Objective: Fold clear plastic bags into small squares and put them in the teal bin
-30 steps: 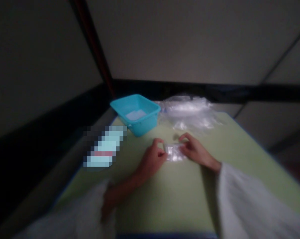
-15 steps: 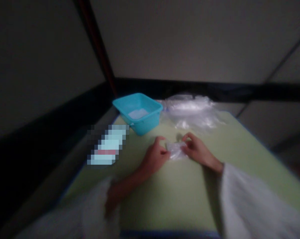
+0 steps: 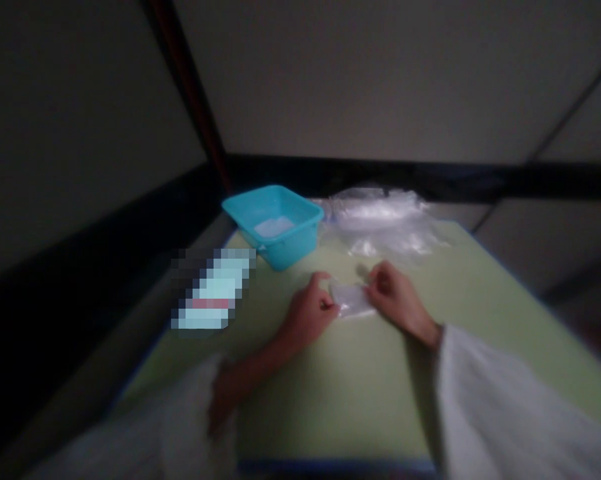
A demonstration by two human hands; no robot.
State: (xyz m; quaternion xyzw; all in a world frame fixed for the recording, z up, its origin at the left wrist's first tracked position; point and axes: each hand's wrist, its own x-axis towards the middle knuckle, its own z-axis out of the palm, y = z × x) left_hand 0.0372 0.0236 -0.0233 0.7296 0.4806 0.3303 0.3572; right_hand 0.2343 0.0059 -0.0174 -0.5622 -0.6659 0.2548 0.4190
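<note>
Between my hands a small clear plastic bag (image 3: 352, 301) lies at the middle of the yellow-green table (image 3: 330, 393). My left hand (image 3: 311, 308) grips its left end, thumb and fingers bent toward each other. At the other end my right hand (image 3: 394, 293) pinches the bag's right edge with curled fingers. The bag looks fairly flat and shiny; whether something is inside it is too blurred to tell. Both wrists come out of loose white sleeves.
A turquoise plastic basket (image 3: 293, 248) with something white (image 3: 274, 227) in it stands at the far left. Right of it lies a pile of clear plastic bags (image 3: 383, 217). A blurred-out pale flat object (image 3: 215, 290) rests near the left edge. Walls rise behind the table.
The small bag has gone from crumpled to flatter and smoother between my hands. My right hand's fingers have closed more tightly at its edge. The left hand has hardly moved.
</note>
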